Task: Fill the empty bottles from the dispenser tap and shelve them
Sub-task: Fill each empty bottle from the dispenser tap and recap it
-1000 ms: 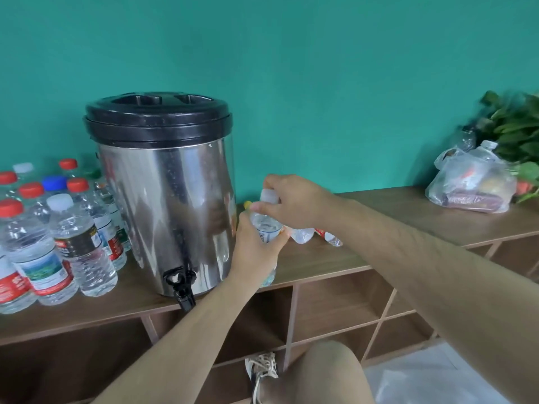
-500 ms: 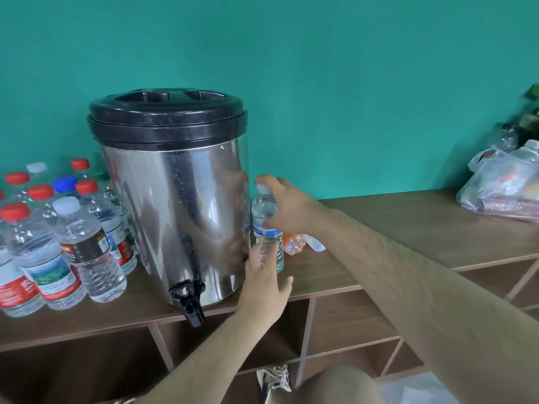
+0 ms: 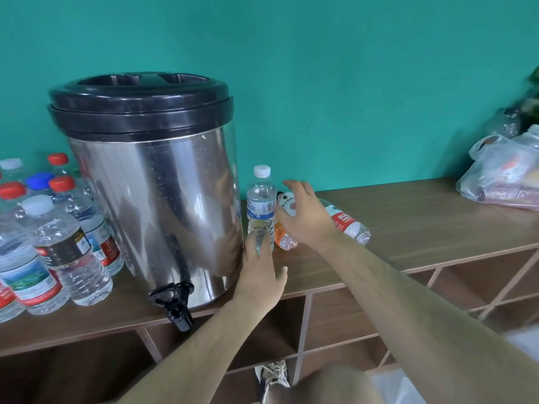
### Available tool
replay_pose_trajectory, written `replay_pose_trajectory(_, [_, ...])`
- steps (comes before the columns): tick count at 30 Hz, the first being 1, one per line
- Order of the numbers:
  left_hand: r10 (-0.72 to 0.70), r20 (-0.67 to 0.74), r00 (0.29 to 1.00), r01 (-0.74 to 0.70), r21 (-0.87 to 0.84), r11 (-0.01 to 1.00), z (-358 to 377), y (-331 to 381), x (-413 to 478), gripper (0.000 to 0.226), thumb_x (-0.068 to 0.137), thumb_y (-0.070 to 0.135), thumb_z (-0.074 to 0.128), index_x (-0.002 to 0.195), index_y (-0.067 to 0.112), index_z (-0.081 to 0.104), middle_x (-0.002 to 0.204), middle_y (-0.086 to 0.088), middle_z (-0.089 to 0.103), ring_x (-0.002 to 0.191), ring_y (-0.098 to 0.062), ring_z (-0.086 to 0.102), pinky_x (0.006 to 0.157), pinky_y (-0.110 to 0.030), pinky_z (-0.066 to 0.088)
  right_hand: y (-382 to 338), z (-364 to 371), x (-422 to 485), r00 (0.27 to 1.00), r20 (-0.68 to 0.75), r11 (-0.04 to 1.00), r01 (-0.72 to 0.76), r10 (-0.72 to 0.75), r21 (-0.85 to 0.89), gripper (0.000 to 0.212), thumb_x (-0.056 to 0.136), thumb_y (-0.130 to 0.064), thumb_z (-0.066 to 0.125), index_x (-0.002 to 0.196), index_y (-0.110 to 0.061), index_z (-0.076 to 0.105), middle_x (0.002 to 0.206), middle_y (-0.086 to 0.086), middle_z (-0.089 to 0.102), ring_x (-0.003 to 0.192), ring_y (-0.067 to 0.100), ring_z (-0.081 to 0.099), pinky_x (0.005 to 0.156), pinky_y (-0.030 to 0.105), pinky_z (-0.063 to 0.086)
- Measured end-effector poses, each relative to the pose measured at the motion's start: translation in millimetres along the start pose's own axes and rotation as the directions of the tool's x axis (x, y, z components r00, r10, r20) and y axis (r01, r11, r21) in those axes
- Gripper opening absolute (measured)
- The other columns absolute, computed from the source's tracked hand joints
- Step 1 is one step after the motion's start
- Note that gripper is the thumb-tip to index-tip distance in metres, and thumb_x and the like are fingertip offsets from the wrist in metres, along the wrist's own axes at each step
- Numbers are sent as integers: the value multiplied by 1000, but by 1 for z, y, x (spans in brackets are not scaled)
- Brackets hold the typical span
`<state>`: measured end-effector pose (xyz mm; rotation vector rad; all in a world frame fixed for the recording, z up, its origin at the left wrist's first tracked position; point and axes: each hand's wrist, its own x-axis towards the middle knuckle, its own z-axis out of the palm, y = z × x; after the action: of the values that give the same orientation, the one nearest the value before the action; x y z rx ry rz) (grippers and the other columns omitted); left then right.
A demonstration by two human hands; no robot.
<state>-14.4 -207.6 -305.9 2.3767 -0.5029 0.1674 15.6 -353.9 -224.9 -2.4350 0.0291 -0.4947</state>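
Release is the change in the head view. The white-capped bottle (image 3: 260, 205), gripped by both hands 1 second ago, now stands upright on its own just right of the dispenser (image 3: 151, 182), nearly against its steel wall. The left hand (image 3: 262, 275) has let go: its fingers are straight, with the tips at the bottle's foot, though actual contact cannot be told. The right hand (image 3: 303, 214) has left the cap and hovers with fingers spread, holding nothing, over 2 bottles lying right of the dispenser, an orange-labelled bottle (image 3: 284, 239) and a red-labelled bottle (image 3: 347, 221). That bottle looks finished, and an empty one is probably next.

Capped bottles (image 3: 58, 237) crowd the dispenser's left. The tap (image 3: 175, 301) juts from its front foot over open cubbies (image 3: 344, 316). A plastic bag (image 3: 501, 176) sits far right. The upright bottle stands close enough to be knocked over.
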Motion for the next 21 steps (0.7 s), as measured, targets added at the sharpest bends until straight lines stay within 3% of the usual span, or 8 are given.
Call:
replay_pose_trajectory(3, [53, 3, 999, -53, -19, 998, 1, -5, -3, 82, 94, 21, 70, 161, 17, 23, 160, 0, 11, 151, -23, 23, 125, -32, 22, 23, 18, -22, 997, 12, 981, -75, 78, -179, 48, 103, -40, 55, 147, -22, 50, 147, 3, 47, 121, 30, 61, 101, 48, 51])
replay_pose_trajectory(6, [52, 24, 998, -52, -11, 999, 1, -10, -4, 82, 94, 19, 70, 161, 16, 22, 160, 1, 12, 150, -21, 24, 124, -33, 26, 31, 32, -30, 983, 115, 945, -100, 142, -313, 49, 104, -34, 51, 151, -23, 43, 149, 8, 44, 124, 33, 60, 95, 44, 49])
replay_pose_trajectory(11, [45, 73, 996, -46, 15, 999, -2, -14, -3, 83, 93, 16, 68, 162, 16, 21, 161, -2, 13, 151, -25, 25, 124, -33, 26, 34, 55, -19, 975, 114, 880, -121, 193, -459, 59, 103, -28, 63, 155, -22, 34, 143, 15, 47, 112, 38, 67, 79, 43, 53])
replay_pose_trajectory(15, [55, 84, 995, -57, 23, 998, -5, -13, -3, 83, 93, 13, 68, 161, 16, 23, 160, -2, 15, 151, -26, 25, 124, -33, 25, 34, 59, -21, 974, 58, 879, -171, 219, -446, 56, 101, -24, 67, 147, -17, 37, 133, 16, 50, 106, 38, 67, 73, 40, 45])
replay_pose_trajectory(21, [94, 81, 992, -90, -49, 995, -7, -6, -15, 73, 97, 12, 65, 160, 13, 28, 158, -9, 26, 149, -27, 31, 120, -28, 24, 31, 33, -72, 971, -44, 923, -238, 236, -304, 61, 96, -38, 67, 146, -17, 41, 138, 13, 49, 108, 36, 66, 79, 41, 54])
